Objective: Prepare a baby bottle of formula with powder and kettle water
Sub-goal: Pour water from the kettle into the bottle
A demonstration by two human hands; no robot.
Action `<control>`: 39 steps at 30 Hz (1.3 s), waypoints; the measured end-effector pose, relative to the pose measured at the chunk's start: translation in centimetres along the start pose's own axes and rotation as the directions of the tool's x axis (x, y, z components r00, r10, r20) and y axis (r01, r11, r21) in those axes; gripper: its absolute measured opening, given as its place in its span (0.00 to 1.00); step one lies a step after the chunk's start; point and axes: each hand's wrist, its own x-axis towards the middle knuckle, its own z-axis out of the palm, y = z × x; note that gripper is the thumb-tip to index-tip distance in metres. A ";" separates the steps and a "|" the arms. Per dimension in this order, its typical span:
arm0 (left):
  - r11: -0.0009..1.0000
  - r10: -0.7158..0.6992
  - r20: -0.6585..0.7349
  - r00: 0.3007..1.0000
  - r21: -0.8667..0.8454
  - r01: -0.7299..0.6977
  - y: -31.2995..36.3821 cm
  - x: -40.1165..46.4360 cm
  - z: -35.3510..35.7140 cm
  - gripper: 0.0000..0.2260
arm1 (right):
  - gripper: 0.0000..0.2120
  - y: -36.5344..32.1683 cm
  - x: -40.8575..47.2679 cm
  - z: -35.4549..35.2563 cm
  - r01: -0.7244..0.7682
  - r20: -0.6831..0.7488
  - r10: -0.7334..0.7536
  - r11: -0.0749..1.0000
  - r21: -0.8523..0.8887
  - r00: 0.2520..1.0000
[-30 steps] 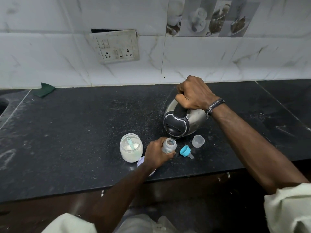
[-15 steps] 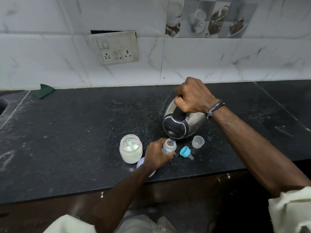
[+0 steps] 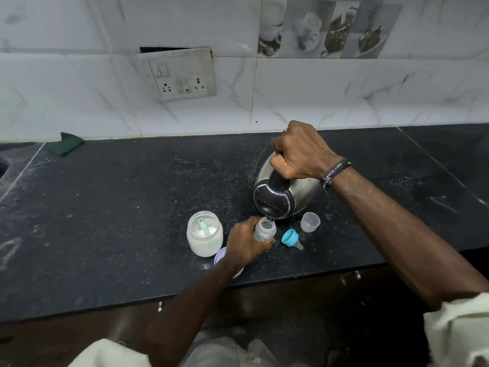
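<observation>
My right hand [image 3: 301, 152] grips the black handle of a steel kettle [image 3: 299, 193], tipped forward with its spout over the open baby bottle [image 3: 265, 229]. A thin stream of water runs into the bottle's mouth. My left hand [image 3: 244, 245] holds the small clear bottle upright on the black counter [image 3: 119, 207]. To the left stands an open jar of white powder [image 3: 204, 235] with a pale green scoop [image 3: 203, 225] inside. The blue collar with its teat [image 3: 290, 238] lies to the right of the bottle, and a clear cap [image 3: 310, 221] stands behind it.
The jar's lid [image 3: 221, 256] lies partly under my left wrist near the counter's front edge. A green cloth [image 3: 68, 143] sits at the back left by the wall. A switch and socket plate [image 3: 182, 75] hangs on the tiled wall. White powder specks dust the counter.
The kettle has tipped a little further over the bottle, and water now streams in. My left hand keeps the bottle in the same place.
</observation>
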 end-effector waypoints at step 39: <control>0.999 -0.030 0.007 1.000 0.042 0.029 1.1 -0.2 -0.4 0.26 | 0.11 -1.7 -0.2 -1.1 0.083 -0.052 -0.086 0.995 -0.051 0.995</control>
